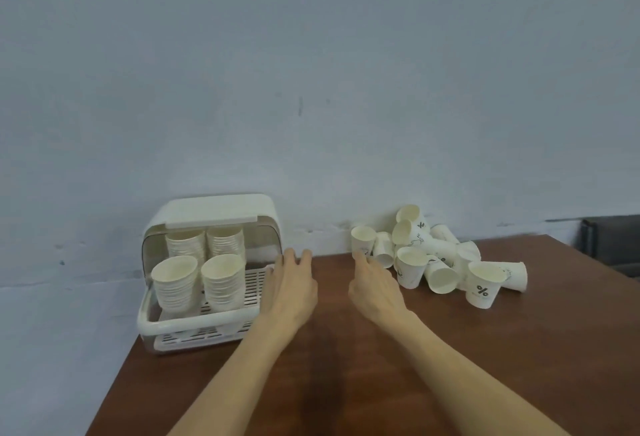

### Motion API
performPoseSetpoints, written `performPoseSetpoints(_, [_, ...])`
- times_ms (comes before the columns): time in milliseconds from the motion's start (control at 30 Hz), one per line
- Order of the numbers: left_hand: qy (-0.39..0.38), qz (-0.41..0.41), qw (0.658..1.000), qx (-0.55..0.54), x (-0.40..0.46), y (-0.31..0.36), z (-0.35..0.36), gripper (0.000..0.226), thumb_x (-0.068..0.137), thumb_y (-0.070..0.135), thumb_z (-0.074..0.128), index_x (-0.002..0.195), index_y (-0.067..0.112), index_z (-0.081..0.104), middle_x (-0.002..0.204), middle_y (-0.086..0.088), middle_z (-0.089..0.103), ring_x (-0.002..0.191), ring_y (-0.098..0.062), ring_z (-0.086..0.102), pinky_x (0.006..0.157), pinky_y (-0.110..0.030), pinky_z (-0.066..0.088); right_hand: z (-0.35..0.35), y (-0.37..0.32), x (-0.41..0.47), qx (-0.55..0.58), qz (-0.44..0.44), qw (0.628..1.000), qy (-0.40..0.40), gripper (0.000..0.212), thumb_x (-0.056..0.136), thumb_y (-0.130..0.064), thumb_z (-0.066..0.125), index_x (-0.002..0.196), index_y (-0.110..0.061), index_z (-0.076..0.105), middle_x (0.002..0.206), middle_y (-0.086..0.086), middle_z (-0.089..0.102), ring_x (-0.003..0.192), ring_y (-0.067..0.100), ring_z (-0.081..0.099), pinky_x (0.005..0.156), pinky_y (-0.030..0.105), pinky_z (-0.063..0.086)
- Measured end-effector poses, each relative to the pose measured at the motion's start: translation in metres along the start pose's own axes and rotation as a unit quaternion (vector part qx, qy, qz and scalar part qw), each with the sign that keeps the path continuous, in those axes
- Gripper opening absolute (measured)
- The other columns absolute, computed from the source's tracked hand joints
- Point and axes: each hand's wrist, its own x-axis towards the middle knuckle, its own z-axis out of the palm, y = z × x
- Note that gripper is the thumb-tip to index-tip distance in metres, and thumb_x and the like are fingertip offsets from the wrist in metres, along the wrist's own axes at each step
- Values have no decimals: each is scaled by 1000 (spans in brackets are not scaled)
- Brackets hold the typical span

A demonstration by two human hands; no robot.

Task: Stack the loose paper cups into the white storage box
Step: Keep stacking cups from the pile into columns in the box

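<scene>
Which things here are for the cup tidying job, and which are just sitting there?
For the job:
- loose paper cups
- white storage box
- cup stacks already inside it
- left hand, right hand

Just there:
- brown table
- dark object at the far right

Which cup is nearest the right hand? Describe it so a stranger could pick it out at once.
Start at the brown table and find the pile of loose cups by the wall on the right. The cup stands upright at the pile's left edge, just beyond the right hand. Unlike its tumbled neighbours, it stands upright, leftmost.
</scene>
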Motion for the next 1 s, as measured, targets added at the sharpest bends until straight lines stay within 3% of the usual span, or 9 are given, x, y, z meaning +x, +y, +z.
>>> performPoseSetpoints(133, [-29, 49, 998, -37, 18, 43, 32, 46, 91, 20, 43, 137, 18, 38, 127, -10, 45, 116, -30, 46, 91, -41, 43, -6, 57, 7, -1, 68, 998, 6, 32, 86, -6, 42, 119, -8, 44, 111, 10, 56, 97, 32, 55, 67, 36, 37])
performPoseSetpoints(367, [-97, 103, 987, -75, 50, 122, 90, 47, 92, 18, 46, 138, 18, 36, 125, -11, 45, 110, -30, 49, 81, -42, 46, -1, 136, 16, 4, 195, 981, -16, 29, 87, -4, 44, 115, -6, 46, 111, 12, 59, 101, 35, 59, 69, 35, 39])
performPoseSetpoints(500, [-110, 113, 984, -87, 72, 154, 120, 53, 90, 11, 45, 140, 17, 31, 129, -12, 46, 112, -32, 50, 75, -42, 45, 16, 165, 23, -4, 227, 974, -23, 30, 87, -7, 45, 116, -4, 47, 111, 14, 62, 100, 35, 61, 71, 37, 44])
performPoseSetpoints(633, [-120, 114, 983, -84, 88, 171, 139, 53, 90, 9, 46, 140, 19, 30, 119, -12, 53, 106, -34, 55, 70, -41, 43, 30, 180, 29, -3, 234, 972, -25, 30, 89, -11, 44, 118, -3, 45, 113, 16, 61, 104, 37, 59, 77, 39, 45])
performPoseSetpoints(800, [-95, 105, 989, -50, 92, 173, 146, 27, 89, 6, 48, 114, 15, 53, 113, -9, 57, 104, -31, 57, 76, -39, 43, 46, 187, 42, 9, 256, 967, -3, 24, 94, -22, 45, 110, -6, 52, 111, 17, 62, 104, 38, 59, 76, 37, 44])
performPoseSetpoints(900, [-54, 104, 991, -63, 86, 167, 144, 23, 90, 8, 48, 110, 16, 53, 109, -7, 58, 101, -29, 57, 74, -36, 40, 55, 185, 53, 47, 289, 956, 28, 28, 95, -31, 49, 106, -7, 57, 109, 16, 63, 104, 38, 58, 74, 36, 39])
performPoseSetpoints(1000, [-10, 103, 992, -68, 83, 156, 134, 23, 90, 8, 46, 110, 16, 54, 107, -8, 59, 99, -30, 57, 74, -37, 41, 61, 178, 61, 58, 331, 939, 68, 27, 93, -29, 51, 102, -6, 61, 107, 17, 62, 103, 38, 58, 80, 39, 45])
